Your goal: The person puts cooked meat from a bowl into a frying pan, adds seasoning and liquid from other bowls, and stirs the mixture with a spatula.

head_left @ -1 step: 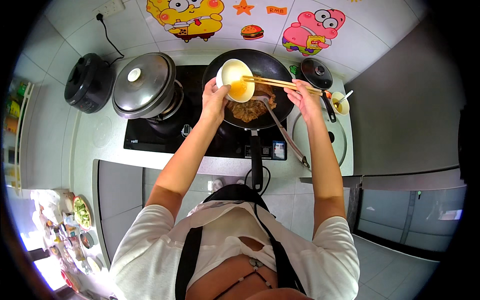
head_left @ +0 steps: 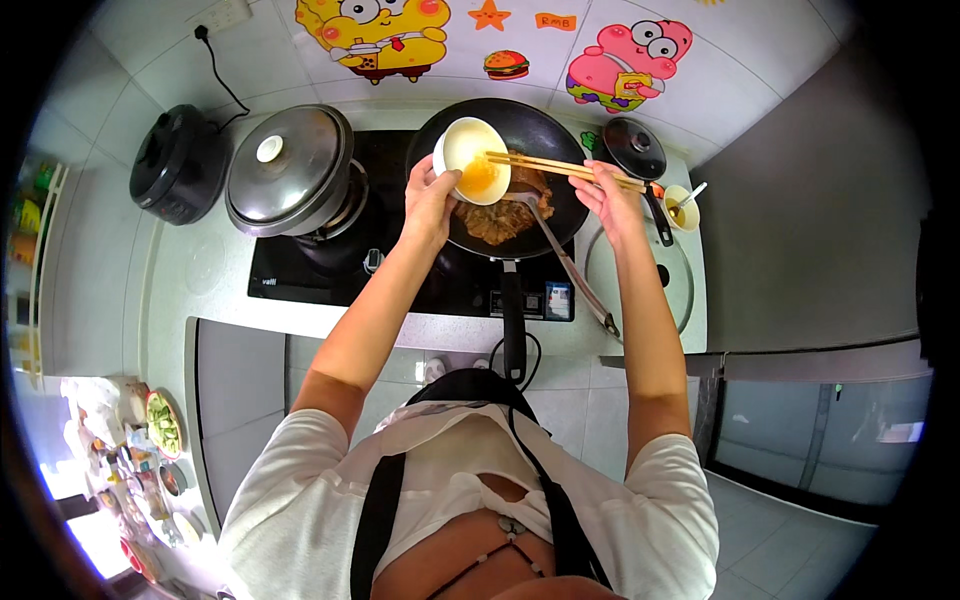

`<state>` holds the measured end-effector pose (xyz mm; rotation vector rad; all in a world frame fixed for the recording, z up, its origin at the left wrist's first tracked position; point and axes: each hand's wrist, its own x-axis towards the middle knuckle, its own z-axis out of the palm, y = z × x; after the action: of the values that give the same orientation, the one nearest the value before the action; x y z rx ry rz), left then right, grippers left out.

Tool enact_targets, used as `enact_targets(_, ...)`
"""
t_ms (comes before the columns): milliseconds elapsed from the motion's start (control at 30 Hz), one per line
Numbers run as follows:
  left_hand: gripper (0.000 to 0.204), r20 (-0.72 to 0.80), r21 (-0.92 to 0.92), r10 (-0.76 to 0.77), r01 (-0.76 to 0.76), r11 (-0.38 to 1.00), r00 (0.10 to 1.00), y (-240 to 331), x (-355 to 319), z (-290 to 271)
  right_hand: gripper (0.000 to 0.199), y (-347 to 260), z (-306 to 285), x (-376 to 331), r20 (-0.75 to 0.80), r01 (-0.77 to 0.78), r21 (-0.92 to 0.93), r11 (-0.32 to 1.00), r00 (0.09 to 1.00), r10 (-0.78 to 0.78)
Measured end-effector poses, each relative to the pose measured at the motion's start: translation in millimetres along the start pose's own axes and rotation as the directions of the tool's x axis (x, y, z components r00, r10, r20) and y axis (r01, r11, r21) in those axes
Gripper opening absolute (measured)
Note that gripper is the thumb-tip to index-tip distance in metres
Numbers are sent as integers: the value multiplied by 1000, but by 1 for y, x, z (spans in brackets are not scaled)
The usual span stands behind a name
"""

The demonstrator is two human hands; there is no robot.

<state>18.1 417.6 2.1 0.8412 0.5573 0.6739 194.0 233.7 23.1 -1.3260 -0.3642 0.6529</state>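
One small white bowl (head_left: 458,140) is held by the left hand (head_left: 428,205), the fingers curled closed round its outside and the thumb laid at the rim. By the right hand (head_left: 612,200) a pair of wooden chopsticks (head_left: 550,166) is gripped, the fingers pinched close about them, with the tips inside the bowl. Yellow liquid (head_left: 479,181), apparently beaten egg, is pooled at the bowl's lower side, and the bowl is tipped above the black wok (head_left: 548,122). In the wok, browned food (head_left: 495,224) is heaped; the frying may be judged well advanced, while at least part of the liquid is not yet in the wok. A long-handled metal utensil (head_left: 573,268) is leaned across the wok's rim.

On the pale surface (head_left: 205,285) a glass lid (head_left: 662,276) is crossed by the right forearm. A black cooktop (head_left: 320,275) is set into it, with a lidded steel pot (head_left: 285,165) placed on the left burner. At the right are set a small bowl with a spoon (head_left: 684,212) and a black lidded saucepan (head_left: 633,146); at the far left, a black rice cooker (head_left: 175,170).

Beyond, the tiled wall (head_left: 265,50) is decorated with cartoon stickers (head_left: 628,62). Leftward, a plate of green slices (head_left: 163,425) is seen among clutter too blurred to be identified.
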Motion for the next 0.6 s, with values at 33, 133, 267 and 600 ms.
enact_targets(33, 52, 13, -39, 21, -20, 999, 1000, -1, 1, -1, 22, -3, 2, -3, -11, -3, -17, 1000, 1000, 3)
enact_targets(133, 52, 44, -106, 107, -102, 989, 993, -4, 4, -7, 22, -13, 23, -27, 0, 29, -129, 991, 1000, -29)
enact_targets(267, 53, 76, -100, 211, -203, 974, 975, -1, 3, -4, 22, -11, 46, -75, 113, 145, -155, 977, 985, -129)
enact_targets(600, 54, 114, -158, 206, -187, 969, 972, -10, 6, -3, 21, -2, 36, -59, 111, 242, -284, 928, 969, -219)
